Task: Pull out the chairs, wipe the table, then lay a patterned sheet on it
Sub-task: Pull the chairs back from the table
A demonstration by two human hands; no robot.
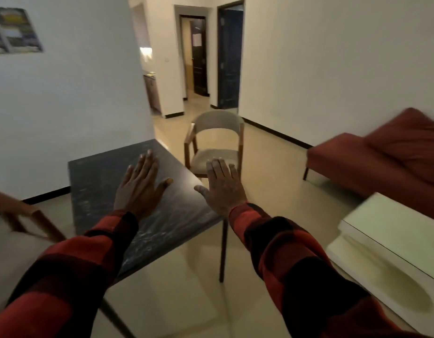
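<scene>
Plaid sleeves (64,264) are reaching forward, the left hand (140,186) hovering flat and empty over the dark table (98,186), the right hand (223,189), likewise spread and empty, lying nearer the far chair (217,145) standing beyond the table's right edge.

Well to your right you have a red sofa (372,162) and white cabinet (391,240), a picture (14,30) upper left, doorways (229,57) ahead.

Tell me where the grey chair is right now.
In the head view the grey chair stands clear of the dark table, just beyond its far right corner, ahead of the right hand and facing the hallway doors.
</scene>
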